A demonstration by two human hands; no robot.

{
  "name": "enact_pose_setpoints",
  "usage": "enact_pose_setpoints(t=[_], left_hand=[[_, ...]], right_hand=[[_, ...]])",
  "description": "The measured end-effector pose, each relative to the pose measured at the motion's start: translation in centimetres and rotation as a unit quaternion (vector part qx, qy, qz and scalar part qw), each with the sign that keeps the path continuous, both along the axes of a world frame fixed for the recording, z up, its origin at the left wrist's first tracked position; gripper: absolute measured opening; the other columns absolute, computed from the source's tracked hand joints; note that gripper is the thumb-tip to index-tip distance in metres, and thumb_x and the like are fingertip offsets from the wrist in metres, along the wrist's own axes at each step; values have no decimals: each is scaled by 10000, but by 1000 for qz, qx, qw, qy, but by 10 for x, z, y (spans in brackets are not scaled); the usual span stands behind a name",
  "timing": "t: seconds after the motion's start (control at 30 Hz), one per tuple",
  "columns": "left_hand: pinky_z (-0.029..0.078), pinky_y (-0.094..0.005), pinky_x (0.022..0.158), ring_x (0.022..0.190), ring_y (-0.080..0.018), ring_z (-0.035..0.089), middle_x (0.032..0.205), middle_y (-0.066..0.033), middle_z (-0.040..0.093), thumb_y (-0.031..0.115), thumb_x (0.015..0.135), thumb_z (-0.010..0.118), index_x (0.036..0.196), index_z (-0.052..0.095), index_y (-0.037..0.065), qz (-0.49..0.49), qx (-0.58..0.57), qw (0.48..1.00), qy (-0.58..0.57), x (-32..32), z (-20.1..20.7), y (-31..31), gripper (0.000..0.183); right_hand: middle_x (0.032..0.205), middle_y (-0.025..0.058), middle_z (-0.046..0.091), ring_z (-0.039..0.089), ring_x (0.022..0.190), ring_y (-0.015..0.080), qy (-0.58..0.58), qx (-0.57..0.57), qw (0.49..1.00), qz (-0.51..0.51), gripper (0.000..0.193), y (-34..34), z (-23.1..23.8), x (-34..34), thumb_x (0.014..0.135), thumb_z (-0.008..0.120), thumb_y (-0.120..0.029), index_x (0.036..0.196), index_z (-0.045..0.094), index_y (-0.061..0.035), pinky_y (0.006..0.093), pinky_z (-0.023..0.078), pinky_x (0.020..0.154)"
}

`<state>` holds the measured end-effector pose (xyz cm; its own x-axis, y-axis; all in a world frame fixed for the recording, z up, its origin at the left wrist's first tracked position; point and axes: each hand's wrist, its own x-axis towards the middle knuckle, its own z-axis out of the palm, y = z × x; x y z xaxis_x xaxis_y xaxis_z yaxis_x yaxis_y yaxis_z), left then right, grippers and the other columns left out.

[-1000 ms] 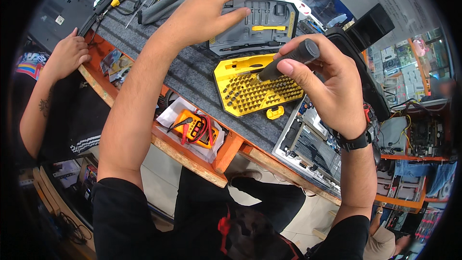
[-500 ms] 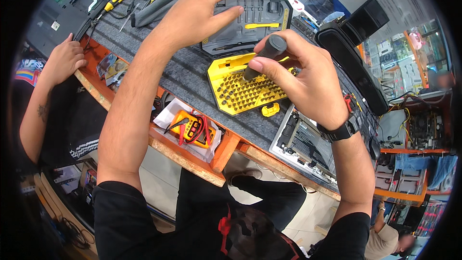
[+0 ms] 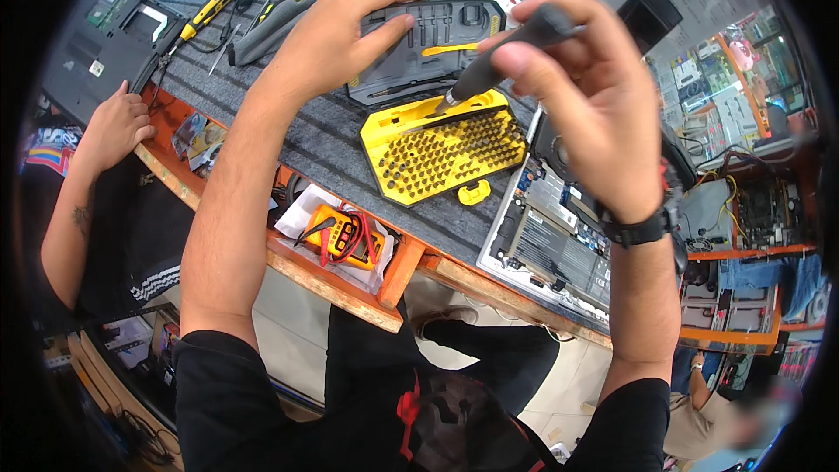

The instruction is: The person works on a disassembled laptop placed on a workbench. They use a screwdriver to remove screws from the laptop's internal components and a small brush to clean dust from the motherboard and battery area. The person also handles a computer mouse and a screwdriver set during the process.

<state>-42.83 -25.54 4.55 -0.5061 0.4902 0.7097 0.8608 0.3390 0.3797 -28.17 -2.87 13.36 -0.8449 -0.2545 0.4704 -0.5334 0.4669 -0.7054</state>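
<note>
Black cylindrical screwdriver (image 3: 478, 77), gripped by the right hand (image 3: 603, 114), slants down-left over the mid-frame yellow plastic bit tray (image 3: 382, 128), left hand (image 3: 343, 33) spread at its grey lid (image 3: 404, 61).

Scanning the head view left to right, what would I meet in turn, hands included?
Dark laptop casing → yellow-and-black screwdriver → left hand → yellow bit tray → right hand → pink ornament.
</note>
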Motion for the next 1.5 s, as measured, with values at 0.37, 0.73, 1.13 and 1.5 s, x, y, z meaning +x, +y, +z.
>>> enact_pose_setpoints(t=[0.37, 0.73, 1.13, 1.5], left_hand=[[502, -332, 951, 1059, -202, 670, 1146, -116, 721, 205, 1023, 623, 1325, 688, 49, 50, -37, 988, -142, -16, -9, -11, 347], [494, -365, 1026, 1178, -252, 671, 1268, -163, 720, 277, 994, 659, 1331, 685, 55, 48, -26, 982, -182, -29, -38, -3, 404], [538, -400, 954, 1115, -318, 705, 1230, -191, 726, 308, 990, 640, 1328, 684, 78, 38, -22, 985, -168, -28, -36, -5, 411], [539, -412, 948, 1096, -343, 707, 1206, -208, 727, 297, 983, 642, 1317, 687, 71, 36, -24, 991, -125, -33, -39, -6, 405]], right_hand=[[969, 118, 772, 761, 890, 178, 29, -32, 996, -84, 375, 18, 4, 66, 964, 740, -132, 1303, 595, -71, 301, 586, 738], [923, 163, 732, 755, 859, 320, 7, 55, 996, -68, 380, -22, -49, 17, 961, 734, -161, 1299, 580, -84, 393, 586, 735], [954, 165, 706, 710, 906, 372, 34, 123, 991, -26, 493, -23, -40, 8, 938, 710, -86, 1395, 528, -113, 449, 565, 803], [1012, 176, 696, 737, 886, 360, 24, 141, 989, -49, 770, -33, -40, 15, 899, 742, -42, 1542, 346, -188, 433, 599, 767]])
